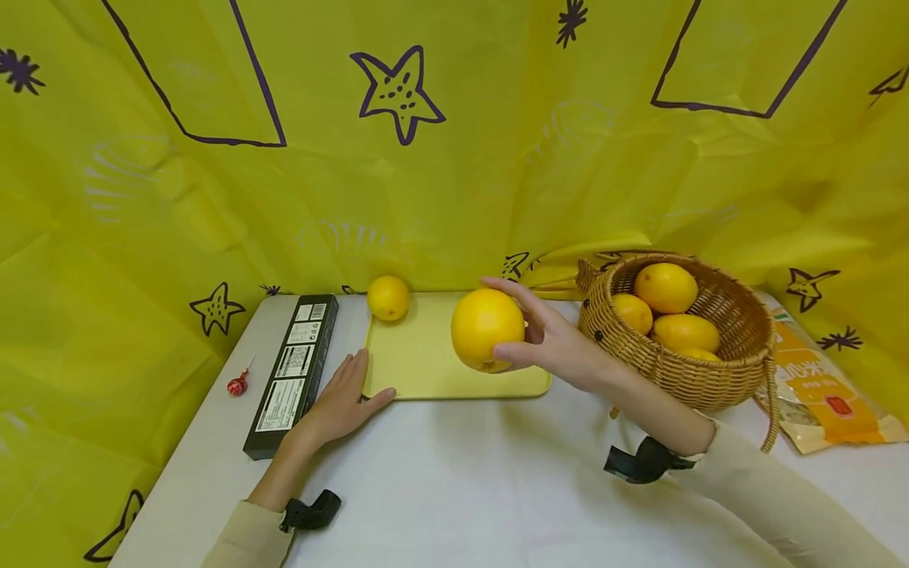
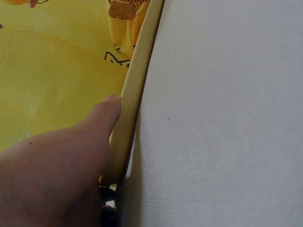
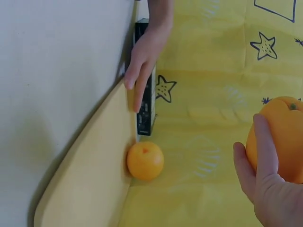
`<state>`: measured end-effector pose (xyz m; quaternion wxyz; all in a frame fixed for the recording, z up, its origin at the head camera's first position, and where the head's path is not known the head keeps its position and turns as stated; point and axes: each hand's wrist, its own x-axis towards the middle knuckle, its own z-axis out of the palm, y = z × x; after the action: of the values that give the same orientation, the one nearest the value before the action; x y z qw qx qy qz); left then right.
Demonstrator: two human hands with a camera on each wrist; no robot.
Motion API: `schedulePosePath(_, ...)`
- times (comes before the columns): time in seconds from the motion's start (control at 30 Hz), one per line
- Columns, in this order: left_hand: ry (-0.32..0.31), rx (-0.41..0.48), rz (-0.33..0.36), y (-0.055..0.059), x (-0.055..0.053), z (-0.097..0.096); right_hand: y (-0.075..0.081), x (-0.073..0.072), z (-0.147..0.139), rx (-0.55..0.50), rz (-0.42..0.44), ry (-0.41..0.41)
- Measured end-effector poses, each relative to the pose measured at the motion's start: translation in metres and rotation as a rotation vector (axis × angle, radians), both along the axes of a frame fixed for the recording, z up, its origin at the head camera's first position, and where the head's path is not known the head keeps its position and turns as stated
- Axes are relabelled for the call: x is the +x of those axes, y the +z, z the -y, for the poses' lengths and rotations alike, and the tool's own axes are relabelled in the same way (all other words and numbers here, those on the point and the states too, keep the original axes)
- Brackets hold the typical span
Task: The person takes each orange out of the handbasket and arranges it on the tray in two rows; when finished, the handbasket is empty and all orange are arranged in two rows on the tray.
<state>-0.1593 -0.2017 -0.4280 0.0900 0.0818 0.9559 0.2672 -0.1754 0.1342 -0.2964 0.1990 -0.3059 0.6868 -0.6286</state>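
Head view: the right hand (image 1: 557, 341) holds an orange (image 1: 486, 329) in midair, clamped between fingers (image 1: 527, 300) and thumb (image 1: 520, 353).

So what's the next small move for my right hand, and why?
Probably lower the held orange onto the tray: your right hand holds it raised, another orange sits at the tray's far left corner, and your left hand touches the tray's left end.

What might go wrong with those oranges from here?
The held orange could slip and drop, since the right hand has it raised over the tray. The other orange, round and at the tray's far left corner, might roll if the left hand, touching the tray, jolts it.
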Motion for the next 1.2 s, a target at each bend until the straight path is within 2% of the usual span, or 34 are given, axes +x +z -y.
schedulePosePath(0.13, -0.001, 0.002, -0.011, 0.001, 0.001, 0.001, -0.004, -0.005, 0.003, -0.057, 0.066, 0.005)
schedulePosePath(0.3, 0.003, 0.007, -0.007, 0.0, 0.003, 0.003, -0.004, -0.008, 0.011, -0.122, 0.158, -0.038)
schedulePosePath(0.53, 0.008, 0.003, -0.01, 0.0, 0.003, 0.006, -0.004, -0.01, 0.026, -0.051, 0.134, -0.119)
schedulePosePath(0.7, 0.005, 0.007, -0.007, -0.002, 0.001, 0.005, -0.006, -0.016, 0.037, -0.006, 0.163, -0.195)
schedulePosePath(0.97, 0.009, 0.0, 0.01, -0.004, 0.001, 0.003, -0.02, -0.04, 0.06, -0.087, 0.187, -0.27)
schedulePosePath(1.2, 0.012, 0.003, 0.0, -0.003, -0.002, 0.004, -0.038, -0.085, 0.082, -0.023, 0.238, -0.329)
